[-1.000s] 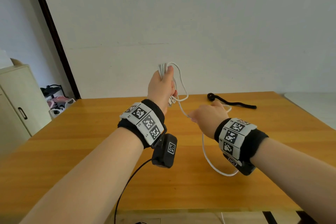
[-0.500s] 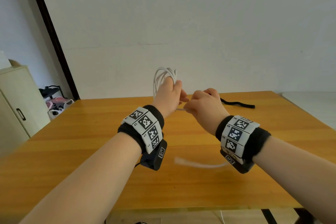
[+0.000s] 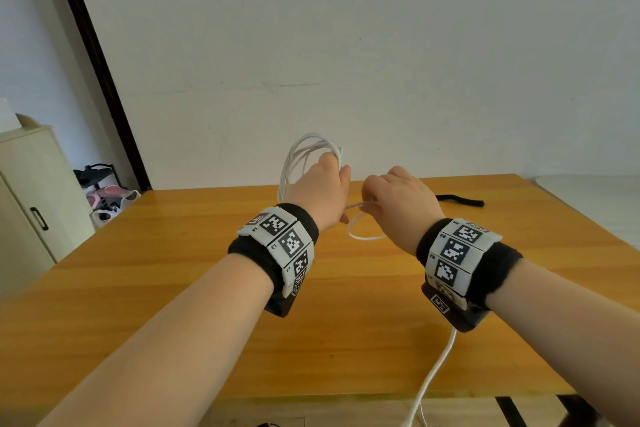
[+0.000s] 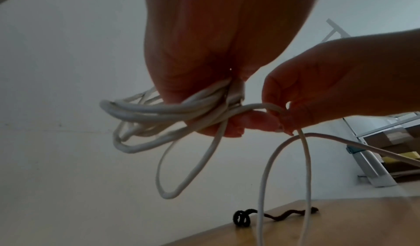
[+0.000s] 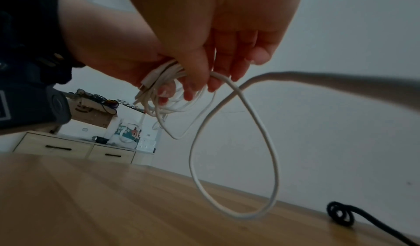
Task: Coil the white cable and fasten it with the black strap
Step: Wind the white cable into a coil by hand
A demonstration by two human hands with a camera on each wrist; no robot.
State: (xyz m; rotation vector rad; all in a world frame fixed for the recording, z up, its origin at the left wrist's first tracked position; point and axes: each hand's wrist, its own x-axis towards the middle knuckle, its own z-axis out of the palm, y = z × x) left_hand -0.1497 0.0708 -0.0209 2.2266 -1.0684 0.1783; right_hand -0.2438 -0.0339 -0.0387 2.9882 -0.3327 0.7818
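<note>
The white cable (image 3: 304, 152) is partly wound into a coil of several loops, and my left hand (image 3: 329, 180) grips it above the wooden table (image 3: 138, 288). In the left wrist view the coil (image 4: 159, 109) bunches under the curled fingers. My right hand (image 3: 377, 198) is just to the right and pinches the free strand (image 5: 218, 77). A loose loop (image 5: 234, 160) hangs below it. The cable's tail (image 3: 433, 374) runs under my right wrist and off the table's front edge. The black strap (image 3: 460, 199) lies on the table at the far right, behind my right hand.
A cream cabinet (image 3: 27, 191) stands to the left of the table, with shoes and bags (image 3: 104, 198) on the floor beside it. A plain wall is close behind the table's far edge. A white surface (image 3: 595, 191) adjoins the table at the right.
My right hand rose from lower right to meet the left hand, laying another turn on the coil. It now sits slightly apart with a fresh loop hanging. The tail has slid toward the front edge.
</note>
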